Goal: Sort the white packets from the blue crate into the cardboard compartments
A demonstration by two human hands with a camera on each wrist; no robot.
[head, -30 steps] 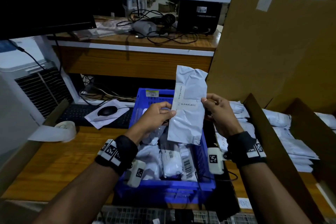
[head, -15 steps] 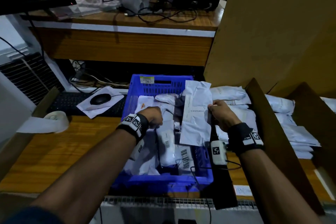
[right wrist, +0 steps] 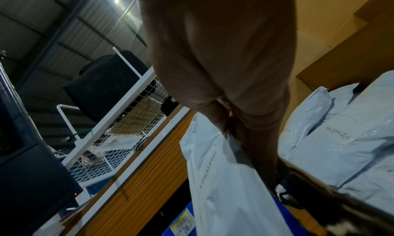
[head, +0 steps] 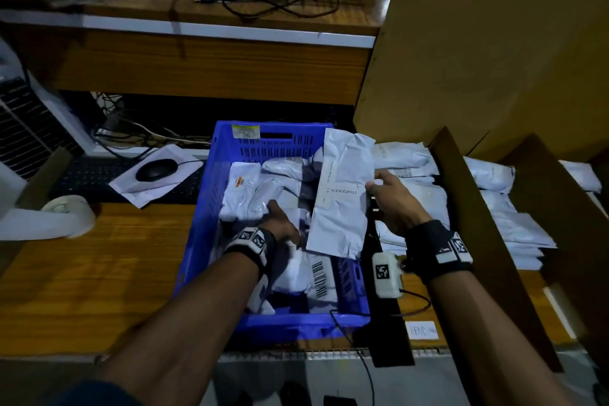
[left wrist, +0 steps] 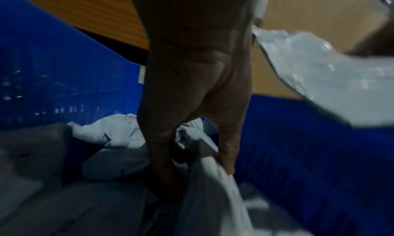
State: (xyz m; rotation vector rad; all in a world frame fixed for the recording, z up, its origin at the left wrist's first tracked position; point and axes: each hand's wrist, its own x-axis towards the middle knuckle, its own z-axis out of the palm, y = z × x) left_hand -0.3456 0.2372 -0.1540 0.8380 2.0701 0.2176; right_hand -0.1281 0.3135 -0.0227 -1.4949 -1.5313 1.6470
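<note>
One packet (head: pixel 342 194) marked "IN PROGRESS" — pinched by right hand (head: pixel 395 204), awaiting its compartment; left hand (head: pixel 280 224) grips another in blue crate (head: pixel 197 241).

Your left hand (head: pixel 280 224) reaches forward and down, fingers pinched together; your right hand (head: pixel 393 203) is raised beside it, thumb and fingers closed in a pinch.

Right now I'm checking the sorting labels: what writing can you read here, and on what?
"IN PROGRESS": on the held packet, pinched by the right hand.
"PENDING": on a packet in the compartment.
Paper tag at the compartment's front: begins "PEND", rest blurred.
Crate sticker and barcode label: too small.
</note>
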